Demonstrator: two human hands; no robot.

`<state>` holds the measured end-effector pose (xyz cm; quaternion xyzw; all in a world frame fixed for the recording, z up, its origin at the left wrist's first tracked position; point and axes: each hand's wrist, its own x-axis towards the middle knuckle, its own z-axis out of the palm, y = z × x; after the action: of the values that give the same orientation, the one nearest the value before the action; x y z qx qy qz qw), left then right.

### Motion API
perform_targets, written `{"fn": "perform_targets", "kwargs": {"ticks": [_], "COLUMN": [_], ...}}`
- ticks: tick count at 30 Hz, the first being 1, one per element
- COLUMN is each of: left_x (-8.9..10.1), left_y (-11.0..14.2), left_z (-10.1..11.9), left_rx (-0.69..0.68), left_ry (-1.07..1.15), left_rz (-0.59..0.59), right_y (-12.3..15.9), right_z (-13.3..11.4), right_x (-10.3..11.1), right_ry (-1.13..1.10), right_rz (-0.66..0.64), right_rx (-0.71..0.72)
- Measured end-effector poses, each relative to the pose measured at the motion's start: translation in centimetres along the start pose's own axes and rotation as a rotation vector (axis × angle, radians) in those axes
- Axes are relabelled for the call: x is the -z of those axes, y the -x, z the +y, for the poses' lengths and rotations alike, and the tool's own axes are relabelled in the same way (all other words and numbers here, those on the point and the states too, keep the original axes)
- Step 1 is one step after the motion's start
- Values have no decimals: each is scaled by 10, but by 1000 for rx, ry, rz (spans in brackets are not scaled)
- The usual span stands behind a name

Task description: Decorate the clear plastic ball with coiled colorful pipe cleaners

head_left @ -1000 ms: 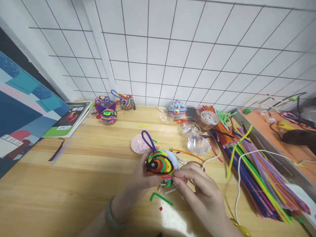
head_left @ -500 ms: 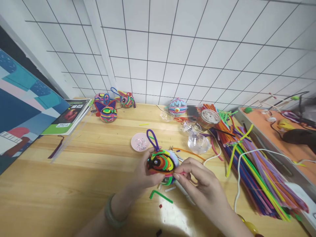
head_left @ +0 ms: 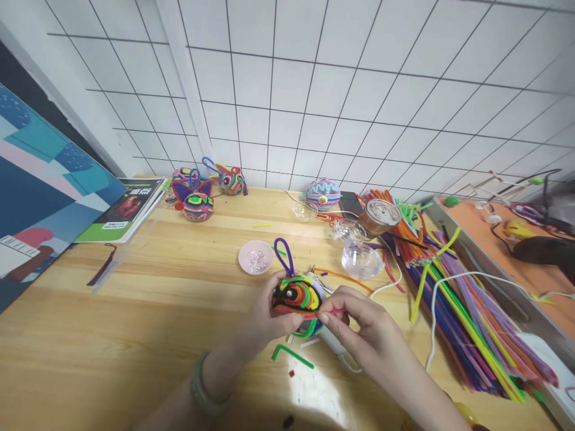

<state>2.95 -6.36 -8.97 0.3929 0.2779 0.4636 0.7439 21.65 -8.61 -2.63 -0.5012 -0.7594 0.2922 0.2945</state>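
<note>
My left hand (head_left: 267,317) is closed around a ball ornament (head_left: 303,297) covered in coils of red, orange, yellow, green and black pipe cleaner. A purple pipe cleaner loop (head_left: 284,256) stands up from its top, and a small shiny bead sits in the black part. At the ball's lower right side, my right hand (head_left: 366,326) pinches a pink pipe cleaner (head_left: 338,310) between thumb and forefinger, its near part lying along the ball. Below the ball lies a bent green pipe cleaner (head_left: 294,356). A white corded device (head_left: 331,341) is partly hidden behind my right hand.
A pink bowl (head_left: 242,258) holds small beads. Clear plastic half-spheres (head_left: 362,262) and a spool (head_left: 381,214) stand back right, beside a large bundle of pipe cleaners (head_left: 476,329). Similar ornaments (head_left: 198,206) and another ball (head_left: 322,194) sit near the wall. A white cord (head_left: 433,317) crosses the right side.
Both hands and the ball have shifted slightly right in view. More of the pink pipe cleaner shows between the right fingers. Both hands keep their hold.
</note>
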Motion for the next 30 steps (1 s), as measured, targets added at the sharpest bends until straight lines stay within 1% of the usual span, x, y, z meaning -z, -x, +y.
{"fn": "perform_targets", "kwargs": {"ticks": [4,7,12,16,19,24,30], "left_x": [-7,-10,-10,-8,-7,-5,-5], "left_y": [-2,-3,-3,-2,-1,0,-1], "left_z": [4,5,3,2,3,2,3], "left_rx": [18,44,92,110,105,112,108], "left_ry": [123,225,266,225,127,-46,-128], "left_rz": [-20,-12,-8,-24,-26,19,51], "right_y": [-1,0,2,3,3,3,3], "right_z": [4,6,8,8,9,11,11], "right_x": [0,0,0,1,1,0,-2], "right_ry": [-33,-76,-128,-127,-118,-92,-49], "right_rz": [1,6,23,28,20,-13,0], "right_rx": [-44,-68,-113,-117,-126,-118,-81]}}
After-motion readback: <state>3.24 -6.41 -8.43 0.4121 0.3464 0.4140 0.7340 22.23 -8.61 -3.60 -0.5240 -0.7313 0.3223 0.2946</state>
